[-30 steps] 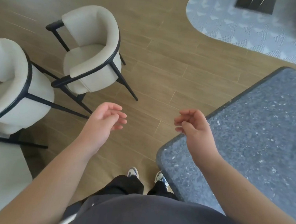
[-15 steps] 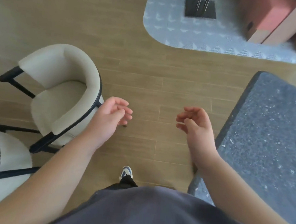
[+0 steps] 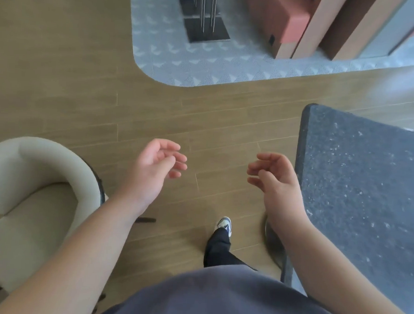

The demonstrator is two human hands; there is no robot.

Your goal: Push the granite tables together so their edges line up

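One dark speckled granite table point(image 3: 364, 181) fills the right side of the head view, its left edge running top to bottom just right of my right hand. My right hand point(image 3: 274, 180) hovers beside that edge with fingers loosely curled, holding nothing and not touching the stone. My left hand point(image 3: 154, 168) hangs over the wooden floor in the middle, fingers relaxed and empty. A second granite table is not in view.
A cream upholstered chair point(image 3: 31, 194) with a black frame stands at the lower left. A grey patterned rug point(image 3: 207, 62) lies ahead, bearing a dark metal base point(image 3: 204, 28) and red-brown furniture blocks point(image 3: 294, 23). My foot point(image 3: 224, 226) steps on the wooden floor.
The view has swung right and forward: the chairs slid left, one leaving the view, and the rug and furniture came in. Both hands stay raised and empty. The table edge now runs almost vertically.
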